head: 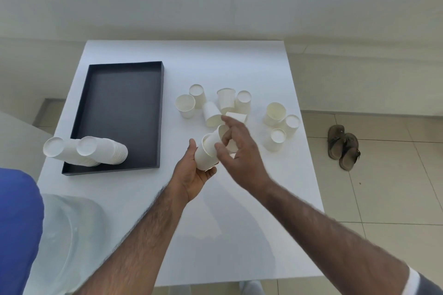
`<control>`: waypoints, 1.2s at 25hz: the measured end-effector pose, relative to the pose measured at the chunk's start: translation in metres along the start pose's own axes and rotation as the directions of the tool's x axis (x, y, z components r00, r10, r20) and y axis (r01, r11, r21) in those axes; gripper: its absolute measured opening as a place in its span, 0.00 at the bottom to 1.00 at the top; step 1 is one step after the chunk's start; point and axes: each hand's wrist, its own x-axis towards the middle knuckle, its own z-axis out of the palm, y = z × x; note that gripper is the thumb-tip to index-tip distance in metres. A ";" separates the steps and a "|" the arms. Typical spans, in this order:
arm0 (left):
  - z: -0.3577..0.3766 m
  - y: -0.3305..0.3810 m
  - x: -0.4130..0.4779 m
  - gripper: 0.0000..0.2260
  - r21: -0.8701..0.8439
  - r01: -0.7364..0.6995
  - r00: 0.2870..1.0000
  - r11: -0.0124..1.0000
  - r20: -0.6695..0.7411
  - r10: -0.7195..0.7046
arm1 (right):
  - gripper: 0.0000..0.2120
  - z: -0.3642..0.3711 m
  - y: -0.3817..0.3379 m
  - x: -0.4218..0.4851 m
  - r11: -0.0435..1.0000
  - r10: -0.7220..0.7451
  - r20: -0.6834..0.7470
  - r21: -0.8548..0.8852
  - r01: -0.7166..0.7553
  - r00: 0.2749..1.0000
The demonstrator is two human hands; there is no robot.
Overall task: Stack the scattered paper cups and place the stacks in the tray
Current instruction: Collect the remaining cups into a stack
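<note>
White table [143, 211], square top, on a pale tiled floor. Black tray [124, 103], shallow and rectangular, on the table's left half; two stacks [96, 151] of plain white paper cups stand bottoms up in its near left corner, touching and leaning left. Scattered cups [185, 105], plain white, lie in a loose cluster right of the tray, well apart from it: some upright, some inverted, some on their sides. Left hand [191, 175], palm up, fingers curled round the lower cup [203, 157] just above the table in front of the cluster. Right hand [239, 151] over it, thumb and fingers pinching the upper cup [215, 137], which sits tilted in the lower cup's mouth; this hand hides part of the cluster. Brown sandals [342, 147], a pair, on the floor right of the table. Blue cloth [14, 223] and clear plastic [67, 223] at the near left.
</note>
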 end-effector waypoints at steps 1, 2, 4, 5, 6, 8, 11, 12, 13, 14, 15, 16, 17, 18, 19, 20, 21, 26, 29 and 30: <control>0.003 0.000 0.000 0.30 0.001 0.004 1.000 1.000 0.015 -0.004 | 0.07 0.004 0.002 -0.005 1.000 0.024 0.074 -0.002 -0.024 0.997; 0.005 -0.001 0.000 0.30 0.003 0.008 1.000 1.000 0.023 -0.008 | 0.15 0.007 0.006 -0.010 0.999 0.037 0.137 0.008 -0.038 0.990; 0.007 -0.003 0.001 0.30 -0.009 0.016 1.000 1.000 -0.004 -0.016 | 0.23 0.004 0.017 -0.011 0.995 0.057 0.118 0.070 -0.066 0.991; 0.005 -0.004 0.002 0.28 -0.021 0.021 0.999 1.000 -0.027 -0.021 | 0.24 -0.002 0.027 -0.004 0.996 0.067 0.024 0.063 -0.069 0.997; 0.003 -0.005 0.004 0.27 -0.033 0.026 0.999 0.999 -0.044 -0.027 | 0.23 -0.012 0.039 0.009 0.995 0.095 -0.091 -0.003 -0.095 0.991; -0.003 -0.008 0.006 0.24 -0.048 0.036 0.997 0.998 -0.060 -0.039 | 0.22 -0.041 0.075 0.046 0.920 0.142 -0.216 -0.331 -0.210 0.966; -0.010 -0.010 0.007 0.24 -0.070 0.041 0.997 0.997 -0.060 -0.046 | 0.35 -0.083 0.127 0.092 0.505 0.331 -0.131 -0.812 -0.293 0.934; -0.012 -0.011 0.008 0.24 -0.074 0.041 0.997 0.996 -0.058 -0.045 | 0.37 -0.092 0.140 0.104 0.430 0.392 -0.098 -0.860 -0.276 0.915; -0.013 -0.012 0.009 0.24 -0.076 0.040 0.997 0.996 -0.057 -0.044 | 0.39 -0.098 0.151 0.115 0.398 0.431 -0.059 -0.883 -0.248 0.901; -0.015 -0.012 0.010 0.25 -0.079 0.040 0.997 0.996 -0.056 -0.044 | 0.40 -0.102 0.160 0.124 0.390 0.458 -0.008 -0.897 -0.209 0.889; -0.016 -0.013 0.011 0.26 -0.081 0.042 0.997 0.996 -0.053 -0.047 | 0.40 -0.105 0.166 0.132 0.402 0.487 0.039 -0.897 -0.184 0.873; -0.017 -0.013 0.012 0.27 -0.080 0.046 0.997 0.996 -0.053 -0.050 | 0.39 -0.106 0.170 0.137 0.424 0.513 0.074 -0.888 -0.177 0.855; -0.016 -0.013 0.012 0.28 -0.078 0.047 0.997 0.996 -0.054 -0.052 | 0.37 -0.106 0.172 0.139 0.437 0.536 0.097 -0.882 -0.177 0.839; -0.016 -0.012 0.012 0.28 -0.076 0.050 0.997 0.996 -0.057 -0.054 | 0.35 -0.105 0.173 0.139 0.441 0.548 0.107 -0.880 -0.178 0.829; -0.016 -0.011 0.012 0.29 -0.075 0.051 0.997 0.996 -0.060 -0.056 | 0.33 -0.103 0.170 0.136 0.444 0.549 0.108 -0.878 -0.179 0.829; -0.014 -0.009 0.011 0.28 -0.075 0.051 0.997 0.996 -0.061 -0.056 | 0.31 -0.103 0.164 0.132 0.456 0.525 0.089 -0.869 -0.191 0.846; -0.013 -0.007 0.011 0.28 -0.075 0.049 0.997 0.996 -0.063 -0.054 | 0.31 -0.102 0.152 0.128 0.507 0.487 0.043 -0.828 -0.242 0.873; -0.014 0.000 0.014 0.26 -0.031 0.027 0.995 0.999 -0.092 -0.030 | 0.29 -0.089 0.051 0.080 0.937 0.322 -0.023 -0.133 -0.322 0.946; -0.011 0.002 0.015 0.27 -0.004 0.019 0.995 1.000 -0.093 -0.020 | 0.29 -0.065 -0.001 0.040 0.973 0.223 0.176 -0.095 -0.209 0.959; -0.010 0.003 0.015 0.27 -0.001 0.016 0.996 1.000 -0.086 -0.016 | 0.30 -0.056 -0.009 0.033 0.974 0.208 0.214 -0.132 -0.183 0.954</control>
